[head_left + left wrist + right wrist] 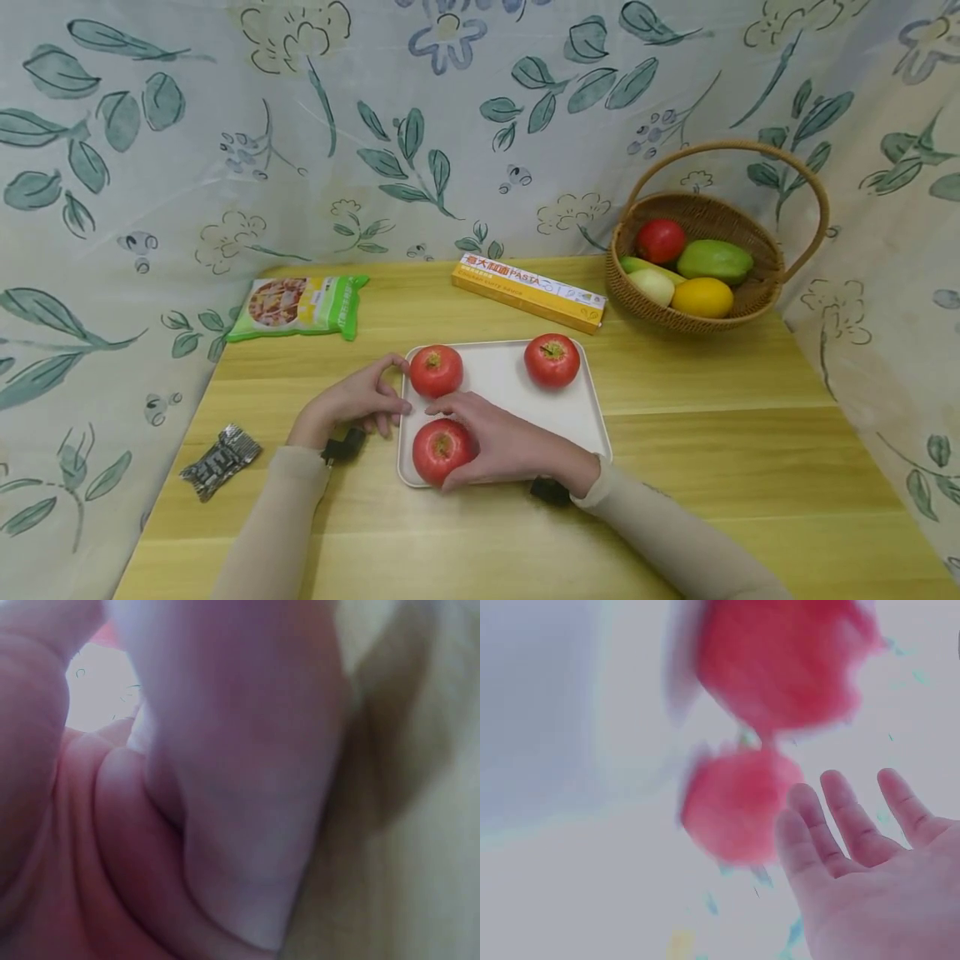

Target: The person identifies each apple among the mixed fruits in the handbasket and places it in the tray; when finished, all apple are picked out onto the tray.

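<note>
Three red pomegranates stand crown up on a white rectangular tray (502, 408). My right hand (502, 437) is at the near-left pomegranate (441, 452), thumb by its lower right side and fingers above it. In the right wrist view that hand (877, 855) has its fingers straight and spread, beside two blurred pomegranates (739, 806). Over the tray's left edge, my left hand (356, 400) is loosely bent, its index fingertip right at the far-left pomegranate (436, 372). The third pomegranate (552, 361) sits at the far right. Fingers (240, 750) fill most of the left wrist view.
Behind the tray lies a yellow-and-white pasta box (528, 292). A wicker basket (697, 204) with several fruits stands at the back right. A green food packet (296, 307) is at the back left, a small dark wrapped packet (221, 461) at the left. Patterned cloth (450, 125) hangs behind the table.
</note>
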A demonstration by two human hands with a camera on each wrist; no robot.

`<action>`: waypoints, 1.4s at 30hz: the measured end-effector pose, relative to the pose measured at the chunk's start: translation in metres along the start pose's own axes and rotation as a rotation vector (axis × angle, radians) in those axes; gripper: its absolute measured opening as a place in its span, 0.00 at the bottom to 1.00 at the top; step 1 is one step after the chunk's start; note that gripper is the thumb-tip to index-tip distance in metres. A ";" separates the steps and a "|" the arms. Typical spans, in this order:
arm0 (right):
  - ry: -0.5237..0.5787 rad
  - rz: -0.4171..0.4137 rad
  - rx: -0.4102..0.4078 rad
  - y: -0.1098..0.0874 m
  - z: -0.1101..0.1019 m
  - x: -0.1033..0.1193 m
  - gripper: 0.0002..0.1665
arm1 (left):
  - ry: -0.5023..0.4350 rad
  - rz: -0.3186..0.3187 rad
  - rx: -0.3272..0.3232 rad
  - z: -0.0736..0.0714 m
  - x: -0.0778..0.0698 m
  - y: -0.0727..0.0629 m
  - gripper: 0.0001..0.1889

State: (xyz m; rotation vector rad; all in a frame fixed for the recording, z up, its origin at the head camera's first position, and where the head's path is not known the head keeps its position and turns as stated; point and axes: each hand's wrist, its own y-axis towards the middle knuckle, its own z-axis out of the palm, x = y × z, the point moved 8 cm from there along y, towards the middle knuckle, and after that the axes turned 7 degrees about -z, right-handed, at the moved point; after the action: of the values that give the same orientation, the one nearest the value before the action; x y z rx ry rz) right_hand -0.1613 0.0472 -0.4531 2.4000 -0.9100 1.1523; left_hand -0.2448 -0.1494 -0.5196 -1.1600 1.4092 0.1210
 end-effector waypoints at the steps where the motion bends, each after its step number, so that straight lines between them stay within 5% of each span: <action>1: 0.017 0.011 -0.021 -0.003 -0.010 0.001 0.53 | 0.000 0.000 0.000 0.000 0.000 0.000 0.33; 6: 0.083 0.013 -0.290 -0.029 -0.093 -0.002 0.47 | -0.014 -0.012 -0.001 -0.001 0.003 -0.001 0.33; 13: -0.023 0.028 -0.661 -0.083 -0.222 -0.018 0.40 | -0.020 -0.016 -0.007 -0.003 0.005 -0.002 0.33; 19: -0.062 0.188 -0.821 -0.115 -0.310 -0.054 0.38 | -0.021 -0.012 -0.005 -0.003 0.005 -0.003 0.34; 24: 0.022 0.301 -0.896 -0.131 -0.372 -0.100 0.39 | -0.028 -0.018 -0.004 -0.002 0.004 -0.003 0.34; 28: 0.107 0.348 -0.932 -0.132 -0.396 -0.132 0.42 | -0.031 -0.016 -0.007 -0.002 0.004 -0.003 0.34; 33: 0.231 0.390 -0.938 -0.126 -0.401 -0.171 0.49 | -0.038 -0.019 0.002 0.000 0.005 -0.002 0.35; 42: 0.182 0.488 -0.812 -0.121 -0.391 -0.211 0.58 | -0.041 0.003 0.006 0.003 0.001 -0.003 0.33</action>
State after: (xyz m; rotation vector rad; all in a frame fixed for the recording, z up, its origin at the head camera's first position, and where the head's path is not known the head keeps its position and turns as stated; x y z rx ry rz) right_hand -0.4045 0.4305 -0.3780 1.4420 -1.5727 0.8713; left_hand -0.2407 -0.1491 -0.5194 -1.1449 1.3740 0.1421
